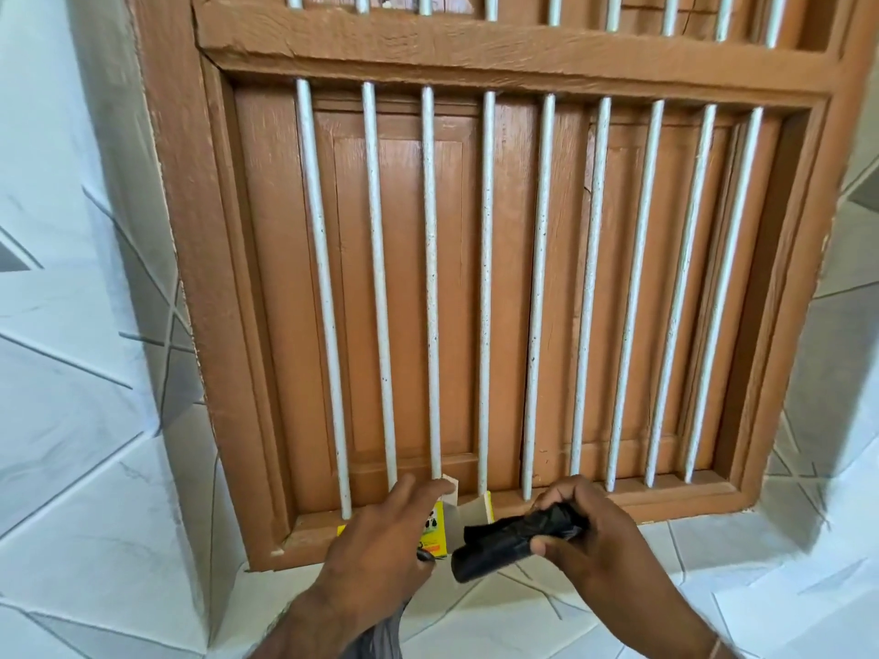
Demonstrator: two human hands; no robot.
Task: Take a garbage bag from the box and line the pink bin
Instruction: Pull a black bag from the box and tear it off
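A small yellow and white box (440, 525) stands on the wooden window sill (314, 527), its top flaps open. My left hand (380, 544) lies over the box's left side with fingers spread, touching it. Just right of the box, my right hand (590, 539) is closed around a black roll of garbage bags (494, 542), whose loose end sticks out to the left. The pink bin is not in view.
A brown wooden window frame (499, 54) with white vertical bars (430, 287) and closed shutters fills the view. White marble-pattern tiles (81, 373) cover the walls on both sides and the ledge (713, 587) below the window.
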